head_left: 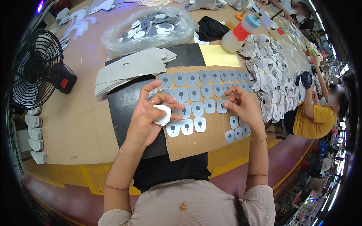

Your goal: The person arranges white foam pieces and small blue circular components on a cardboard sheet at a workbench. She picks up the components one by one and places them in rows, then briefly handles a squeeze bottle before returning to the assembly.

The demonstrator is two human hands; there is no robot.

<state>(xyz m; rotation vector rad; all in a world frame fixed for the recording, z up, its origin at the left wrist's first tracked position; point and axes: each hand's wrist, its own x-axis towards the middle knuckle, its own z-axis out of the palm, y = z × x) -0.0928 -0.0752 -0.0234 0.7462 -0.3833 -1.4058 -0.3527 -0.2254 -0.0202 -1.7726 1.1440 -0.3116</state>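
A brown cardboard sheet [203,145] lies before me, bearing rows of small grey-white rounded patches [194,94], each with a dark tree-like mark. Over its left side, my left hand [149,113] is closed around a small stack of white rounded pieces [162,115], its index finger raised. My right hand [241,103] is above the right part of the sheet, fingers curled, thumb and fingertips at the edge of one grey patch [221,106] at the end of the third row. More patches [234,133] lie below that hand, partly covered by it.
Left stands a black fan [36,71] near several white stacks [36,133]. Behind the sheet are grey cut boards [128,69], a plastic bag of pieces [113,41], black cloth [212,29] and a bottle [232,40]. White bundles [267,75] crowd the right, near a yellow-shirted person [316,118].
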